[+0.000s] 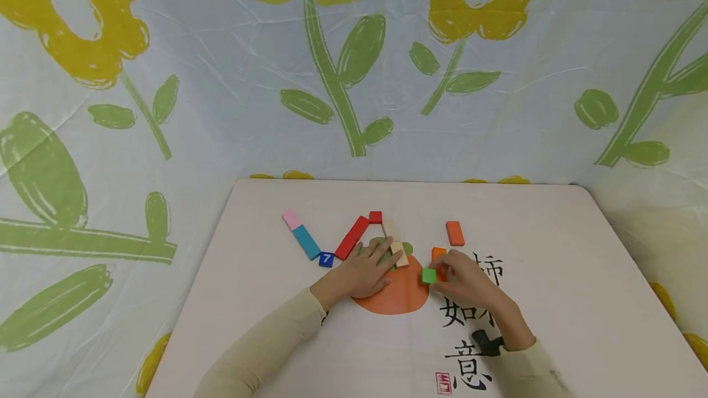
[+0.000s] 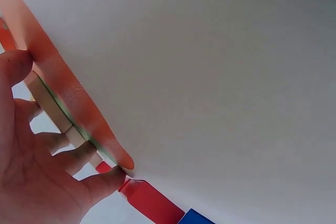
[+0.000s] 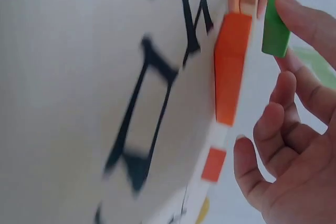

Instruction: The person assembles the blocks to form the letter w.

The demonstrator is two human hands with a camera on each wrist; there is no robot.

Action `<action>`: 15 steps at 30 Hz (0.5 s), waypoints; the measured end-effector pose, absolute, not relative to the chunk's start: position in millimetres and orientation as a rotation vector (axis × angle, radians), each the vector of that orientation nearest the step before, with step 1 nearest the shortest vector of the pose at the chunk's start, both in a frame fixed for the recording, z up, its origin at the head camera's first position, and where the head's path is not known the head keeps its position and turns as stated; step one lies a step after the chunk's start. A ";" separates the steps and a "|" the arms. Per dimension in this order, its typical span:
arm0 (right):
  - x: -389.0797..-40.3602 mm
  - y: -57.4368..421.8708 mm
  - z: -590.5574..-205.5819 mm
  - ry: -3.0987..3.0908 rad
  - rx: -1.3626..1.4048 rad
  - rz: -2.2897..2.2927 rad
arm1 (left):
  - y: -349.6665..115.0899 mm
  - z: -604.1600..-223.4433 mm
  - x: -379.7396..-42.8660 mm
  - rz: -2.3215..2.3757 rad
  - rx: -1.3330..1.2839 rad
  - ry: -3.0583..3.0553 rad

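Note:
My right hand (image 1: 467, 278) pinches a small green block (image 1: 428, 276) between thumb and fingertips; in the right wrist view the green block (image 3: 277, 23) is off the table. Close to it lies an orange block (image 1: 439, 255), partly hidden by that hand. My left hand (image 1: 367, 272) lies with its fingers spread over the printed persimmon, fingertips at the natural wood blocks (image 1: 399, 254). In the left wrist view, its fingers reach along the wood blocks (image 2: 51, 102) and a red block (image 2: 152, 201). Whether each fingertip touches is unclear.
A slanting line holds a pink block (image 1: 291, 220), a teal block (image 1: 306, 242), a blue block (image 1: 326, 259) marked 7, red blocks (image 1: 352, 238) and a red cube (image 1: 376, 217). Another orange block (image 1: 455, 233) lies apart on the right. The tablecloth (image 1: 232, 300) bears black characters.

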State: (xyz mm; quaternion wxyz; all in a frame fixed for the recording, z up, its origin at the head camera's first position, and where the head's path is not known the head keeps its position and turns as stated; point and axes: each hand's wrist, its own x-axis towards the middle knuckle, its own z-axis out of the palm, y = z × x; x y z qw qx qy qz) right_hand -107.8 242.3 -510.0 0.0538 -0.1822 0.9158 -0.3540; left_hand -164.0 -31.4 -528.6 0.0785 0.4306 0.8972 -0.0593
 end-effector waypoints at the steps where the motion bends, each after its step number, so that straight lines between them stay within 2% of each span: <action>1: -110.3 239.6 -511.3 2.787 -0.554 -1.061 | -31.2 -528.3 -164.0 -0.182 1.290 2.687; 15: -127.8 219.7 -516.5 2.795 -0.478 -0.952 | -31.6 -526.8 -163.8 -0.185 1.295 2.689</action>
